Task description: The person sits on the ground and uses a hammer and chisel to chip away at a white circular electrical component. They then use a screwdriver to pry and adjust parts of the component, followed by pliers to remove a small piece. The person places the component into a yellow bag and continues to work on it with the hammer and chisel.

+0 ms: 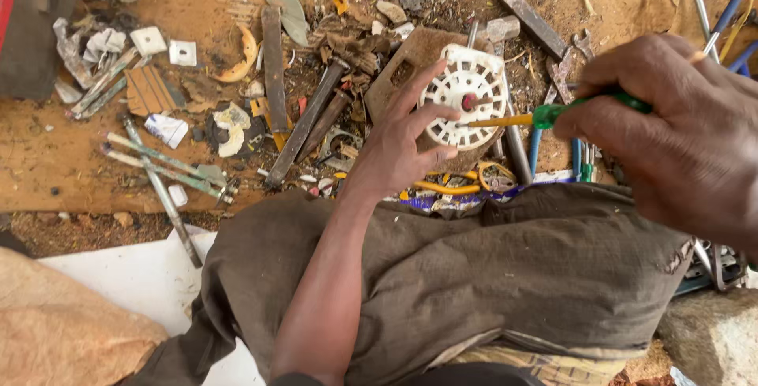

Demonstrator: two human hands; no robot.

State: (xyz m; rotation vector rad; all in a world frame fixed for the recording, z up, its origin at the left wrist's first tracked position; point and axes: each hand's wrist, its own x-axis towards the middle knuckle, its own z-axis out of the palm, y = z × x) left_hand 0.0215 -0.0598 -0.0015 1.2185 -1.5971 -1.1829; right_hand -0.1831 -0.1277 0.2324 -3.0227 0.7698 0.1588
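My left hand (399, 145) holds a round white slotted plastic disc (466, 94) from below, fingers spread against its rim. The disc has a dark red hub at its middle. My right hand (679, 133) grips a screwdriver (545, 114) with a green handle and a yellow shaft. The shaft points left and its tip reaches the disc just below the hub. Behind the disc lies a brown board piece (403, 62). My knee in grey-brown cloth (513, 267) fills the lower middle of the view.
Sandy ground and a wooden plank (55, 165) carry scattered scrap: flat metal bars (272, 58), rods (166, 169), white plastic bits (181, 53), a chisel-like bar (530, 19). Blue metal tubing (714, 7) stands at upper right. White sheet (142, 275) lies lower left.
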